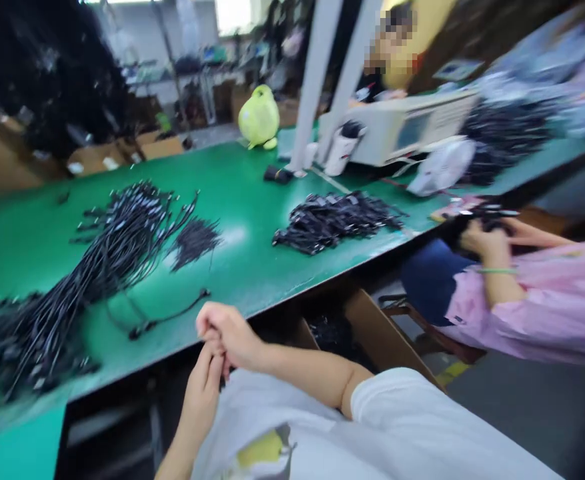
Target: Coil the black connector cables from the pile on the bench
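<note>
My left hand (206, 370) and my right hand (232, 337) meet in front of my body, just off the table's near edge. The fingers of both are curled closed and press against each other; whatever they may hold is hidden. Just beyond them, a single black cable (177, 311) with thick dark ends lies on the green table (252, 267). To the left stretches a large bundle of black cables (92, 267), its near end blurred. Beside that bundle sits a small pile of thin black strips (195, 243), perhaps cable ties.
Another heap of black cables (339, 219) lies mid-table. Behind it stand a white bottle (341, 150), a beige instrument (412, 127) and a white fan (445, 167). A co-worker's pink sleeve (552, 293) is at right. Below the edge is an open cardboard box (387, 333).
</note>
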`<state>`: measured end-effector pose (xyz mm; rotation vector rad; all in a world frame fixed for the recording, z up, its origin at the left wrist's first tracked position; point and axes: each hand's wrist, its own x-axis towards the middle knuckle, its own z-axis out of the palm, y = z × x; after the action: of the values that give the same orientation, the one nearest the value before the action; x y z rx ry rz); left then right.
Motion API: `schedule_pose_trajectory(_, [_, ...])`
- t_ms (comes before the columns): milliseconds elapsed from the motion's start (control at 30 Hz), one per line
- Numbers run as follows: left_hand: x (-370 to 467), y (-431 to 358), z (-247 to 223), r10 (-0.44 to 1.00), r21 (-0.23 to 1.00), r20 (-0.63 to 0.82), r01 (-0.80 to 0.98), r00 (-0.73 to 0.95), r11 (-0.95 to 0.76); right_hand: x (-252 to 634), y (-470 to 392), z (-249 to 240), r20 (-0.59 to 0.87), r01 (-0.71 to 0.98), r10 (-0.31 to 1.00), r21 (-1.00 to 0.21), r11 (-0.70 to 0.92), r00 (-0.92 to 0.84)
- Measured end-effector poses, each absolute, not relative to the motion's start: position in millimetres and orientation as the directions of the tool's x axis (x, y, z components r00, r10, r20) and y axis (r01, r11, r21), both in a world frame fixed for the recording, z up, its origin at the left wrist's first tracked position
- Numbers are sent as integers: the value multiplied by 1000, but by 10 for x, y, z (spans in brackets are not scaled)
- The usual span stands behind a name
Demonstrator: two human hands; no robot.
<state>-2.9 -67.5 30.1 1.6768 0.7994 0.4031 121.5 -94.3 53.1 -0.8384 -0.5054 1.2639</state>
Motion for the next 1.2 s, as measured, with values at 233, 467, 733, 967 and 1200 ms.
schedule_pose_trajectory(233, [-162,-650,92,614,931,-263,362,744,-39,1125,-804,301,-213,-683,947,-730,9,240])
schedule_pose_trajectory(467, [-184,-503,-129,645,896,-394,117,655,428,1419,-569,24,-28,-146,997,-989,-18,73])
schedule_pose_trajectory(733, [-331,28,-36,709,715,-524,-209,472,667,2869,365,-261,156,831,959,-543,-117,237])
schedule_pose_trajectory(967, [-236,128,-5,646,650,-549,-214,531,729,3187,788,-258,-145,965,989,-263,-8,-31])
schedule_pose_trajectory(1200, [35,221,70,585,682,-456,-159,670,714,2371,256,-1,28,734,998,-677,59,-54])
